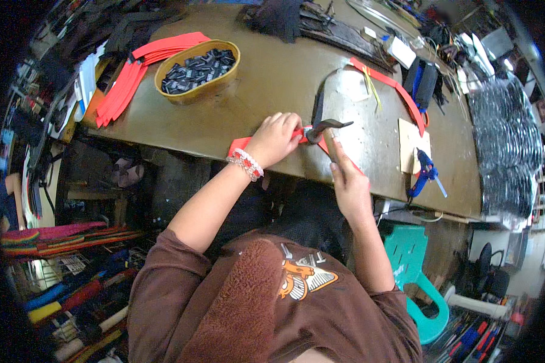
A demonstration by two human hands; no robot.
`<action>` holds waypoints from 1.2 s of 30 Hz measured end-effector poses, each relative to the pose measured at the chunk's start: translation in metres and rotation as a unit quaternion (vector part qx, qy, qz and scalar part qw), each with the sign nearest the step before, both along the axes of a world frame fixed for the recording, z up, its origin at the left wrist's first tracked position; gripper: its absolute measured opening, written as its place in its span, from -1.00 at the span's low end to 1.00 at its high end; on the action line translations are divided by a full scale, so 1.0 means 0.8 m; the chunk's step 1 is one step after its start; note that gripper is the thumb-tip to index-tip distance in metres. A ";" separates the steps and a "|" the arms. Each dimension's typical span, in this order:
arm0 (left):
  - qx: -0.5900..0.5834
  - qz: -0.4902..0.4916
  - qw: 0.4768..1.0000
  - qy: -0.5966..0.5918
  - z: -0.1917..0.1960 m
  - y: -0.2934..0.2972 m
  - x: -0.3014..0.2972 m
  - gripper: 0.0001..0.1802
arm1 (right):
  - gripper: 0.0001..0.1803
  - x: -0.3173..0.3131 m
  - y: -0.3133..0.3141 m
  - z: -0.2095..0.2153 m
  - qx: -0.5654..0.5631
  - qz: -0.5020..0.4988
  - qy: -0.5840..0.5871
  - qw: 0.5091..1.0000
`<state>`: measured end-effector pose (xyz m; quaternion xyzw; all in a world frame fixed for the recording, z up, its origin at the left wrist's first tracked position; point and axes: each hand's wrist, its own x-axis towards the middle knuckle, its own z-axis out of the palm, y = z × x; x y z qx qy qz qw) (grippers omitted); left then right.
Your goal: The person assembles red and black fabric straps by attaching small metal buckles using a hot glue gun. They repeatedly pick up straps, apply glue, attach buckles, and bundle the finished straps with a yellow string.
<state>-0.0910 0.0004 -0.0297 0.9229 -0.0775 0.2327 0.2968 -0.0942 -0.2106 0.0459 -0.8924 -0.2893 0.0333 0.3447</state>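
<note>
The left hand (275, 140) has its thumb and fingers pinched together on a strap (238, 145), pressing it to the table (266, 72) near its front edge. The strap is flat, narrow and bright orange-red, with a plain, smooth face; one length shows left of this grip, by the wrist, and a short piece shows at the fingertips. What lies at its end, beneath the hammer (314, 134), is too small and covered to tell, though a pale bluish fleck shows there.

The right hand (350, 181) is wrapped on the hammer's wooden handle, index finger stretched along it. The head, dark and dull with a curved, tapering claw pointing right, sits just right of the left fingertips; whether it touches the strap, I cannot tell. A thin red edge also shows below the handle, running toward the right hand.

Beyond the left grip and to its left stands a yellow tub (207, 91) of small black buckles (198, 71), beside a red bundle (124, 94) of similar straps.
</note>
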 end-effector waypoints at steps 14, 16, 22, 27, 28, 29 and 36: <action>0.239 -0.101 0.965 -0.035 0.010 -0.073 -0.045 -0.43 | -0.43 0.166 -0.067 -0.045 -0.102 -0.156 -0.220 0.958; 0.194 -0.118 0.974 -0.014 0.023 -0.068 -0.062 -0.66 | -0.38 0.185 -0.089 -0.063 -0.165 -0.207 -0.261 0.928; -0.369 0.130 0.920 -0.035 0.079 0.149 0.007 -0.80 | -0.38 0.193 -0.100 -0.090 -0.208 -0.267 -0.296 0.893; -0.693 0.228 0.575 -0.371 0.081 0.372 0.024 -0.87 | -0.38 0.199 -0.103 -0.093 -0.206 -0.255 -0.289 0.899; -0.711 0.285 0.529 -0.365 0.079 0.395 0.015 -0.92 | -0.38 0.199 -0.104 -0.093 -0.211 -0.261 -0.274 0.901; -0.726 0.317 0.489 -0.365 0.081 0.410 0.006 -0.83 | -0.37 0.198 -0.104 -0.094 -0.213 -0.262 -0.279 0.899; -0.586 0.051 0.782 -0.205 0.096 0.282 0.158 -0.77 | -0.42 0.191 -0.085 -0.079 -0.215 -0.260 -0.285 0.897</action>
